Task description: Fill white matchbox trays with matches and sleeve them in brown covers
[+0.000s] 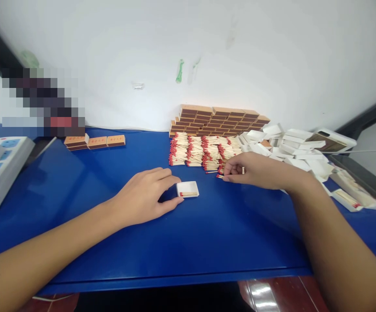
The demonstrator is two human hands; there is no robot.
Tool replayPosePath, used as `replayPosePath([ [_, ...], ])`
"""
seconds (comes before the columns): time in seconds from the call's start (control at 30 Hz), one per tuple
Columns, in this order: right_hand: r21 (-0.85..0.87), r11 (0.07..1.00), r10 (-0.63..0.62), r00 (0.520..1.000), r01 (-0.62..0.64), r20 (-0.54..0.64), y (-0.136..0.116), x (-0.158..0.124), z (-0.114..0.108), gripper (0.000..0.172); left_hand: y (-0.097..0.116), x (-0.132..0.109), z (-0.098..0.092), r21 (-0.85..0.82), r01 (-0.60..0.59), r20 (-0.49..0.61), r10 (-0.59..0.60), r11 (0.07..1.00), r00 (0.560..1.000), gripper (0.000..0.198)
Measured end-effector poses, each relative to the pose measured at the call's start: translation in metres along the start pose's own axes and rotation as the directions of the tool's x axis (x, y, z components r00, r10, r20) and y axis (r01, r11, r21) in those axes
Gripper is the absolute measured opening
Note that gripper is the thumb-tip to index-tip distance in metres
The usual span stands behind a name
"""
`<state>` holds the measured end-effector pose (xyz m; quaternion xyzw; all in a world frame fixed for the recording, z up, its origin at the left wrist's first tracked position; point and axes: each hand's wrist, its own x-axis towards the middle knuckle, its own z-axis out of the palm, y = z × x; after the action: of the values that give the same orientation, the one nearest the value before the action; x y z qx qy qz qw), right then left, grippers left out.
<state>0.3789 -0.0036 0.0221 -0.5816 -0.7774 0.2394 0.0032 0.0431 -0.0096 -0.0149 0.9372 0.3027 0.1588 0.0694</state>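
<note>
My left hand (149, 193) grips the left end of a small white matchbox tray (188, 188) between thumb and fingers. The tray lies flat on the blue table, and a few red-headed matches (189, 194) rest along its near side. Over to the right, my right hand (248, 170) is closed in a pinch at the near right edge of the match piles (194, 149). Red match heads (219, 176) show at its fingertips; how many matches it holds I cannot tell. The piles stand in several rows with red heads to the left.
Stacked brown matchboxes (220, 119) form a wall behind the piles. White empty trays (300, 149) are heaped at the right, beside a phone (334, 139). A filled tray (346, 200) lies nearer. More matchboxes (97, 142) sit at the left, past a power strip (8, 173).
</note>
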Motion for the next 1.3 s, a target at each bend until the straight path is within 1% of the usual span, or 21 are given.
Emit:
replayPosePath([
  [0.13, 0.012, 1.000, -0.027, 0.999, 0.027, -0.020, -0.002, -0.001, 0.000, 0.020, 0.000, 0.000, 0.000, 0.002, -0.001, -0.008, 0.001, 1.000, 1.000, 0.033],
  [0.27, -0.001, 0.999, -0.051, 0.996, 0.051, -0.074, -0.005, -0.001, -0.001, 0.021, 0.001, 0.001, -0.001, -0.001, -0.005, -0.009, 0.005, 1.000, 1.000, 0.033],
  [0.4, 0.028, 0.997, -0.075, 0.992, 0.078, -0.097, -0.011, 0.000, 0.001, 0.022, 0.001, 0.000, 0.000, -0.008, -0.011, -0.007, 0.011, 1.000, 1.000, 0.034],
  [0.5, 0.084, 0.982, -0.156, 0.975, 0.170, -0.156, -0.022, 0.000, 0.007, 0.025, 0.001, 0.000, 0.000, -0.012, -0.011, -0.011, 0.011, 1.000, 1.000, 0.034],
  [0.6, 0.139, 0.948, -0.253, 0.944, 0.286, -0.212, -0.042, -0.002, 0.017, 0.025, 0.002, 0.000, 0.000, -0.012, -0.020, -0.018, 0.020, 1.000, 1.000, 0.032],
  [0.7, 0.161, 0.919, -0.326, 0.923, 0.360, -0.206, -0.062, -0.003, 0.027, 0.020, 0.003, 0.000, 0.001, -0.020, -0.035, -0.029, 0.034, 0.999, 0.999, 0.030],
  [0.8, 0.121, 0.904, -0.382, 0.902, 0.410, -0.203, -0.072, -0.002, 0.036, 0.013, 0.004, 0.000, 0.002, -0.018, -0.052, -0.057, 0.051, 0.999, 0.997, 0.031],
  [0.87, 0.081, 0.904, -0.396, 0.895, 0.419, -0.206, -0.072, 0.000, 0.039, 0.011, 0.005, -0.001, 0.003, -0.013, -0.064, -0.069, 0.063, 0.998, 0.996, 0.030],
  [1.0, 0.038, 0.910, -0.398, 0.896, 0.413, -0.195, -0.069, 0.002, 0.043, 0.009, 0.005, -0.001, 0.004, -0.012, -0.077, -0.072, 0.076, 0.997, 0.994, 0.029],
  [1.17, 0.026, 0.914, -0.397, 0.906, 0.405, -0.149, -0.070, 0.003, 0.046, 0.011, 0.006, -0.001, 0.003, -0.018, -0.070, -0.058, 0.069, 0.997, 0.996, 0.028],
  [1.3, 0.027, 0.919, -0.384, 0.911, 0.392, -0.149, -0.071, 0.002, 0.046, 0.013, 0.006, -0.001, 0.003, -0.021, -0.071, -0.055, 0.070, 0.997, 0.996, 0.028],
])
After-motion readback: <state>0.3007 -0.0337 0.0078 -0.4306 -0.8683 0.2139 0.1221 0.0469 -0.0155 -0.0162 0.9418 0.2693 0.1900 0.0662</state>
